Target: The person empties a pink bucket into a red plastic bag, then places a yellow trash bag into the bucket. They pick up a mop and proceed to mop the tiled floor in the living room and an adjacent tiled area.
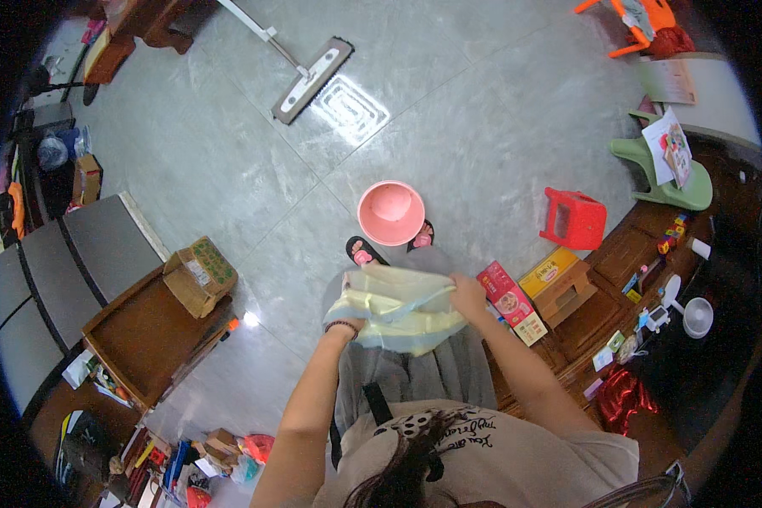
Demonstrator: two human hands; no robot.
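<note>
A thin, pale yellow cloth (pixel 406 308) with a light blue border is stretched in folds in front of my body. My left hand (pixel 350 322) grips its left side, the fingers mostly hidden by the fabric. On the other side, my right hand (pixel 467 293) pinches the upper right edge. Just past the cloth, a pink plastic basin (pixel 390 232) stands on the floor by my feet, with no water plainly visible in it.
A flat mop (pixel 313 79) rests on the grey tiled floor (pixel 444 127) ahead. Right of me are a red stool (pixel 573 219), a yellow carton (pixel 555 282) and a wooden cabinet (pixel 616 254). An open cardboard box (pixel 200 276) stands on a wooden table (pixel 146 330) at left.
</note>
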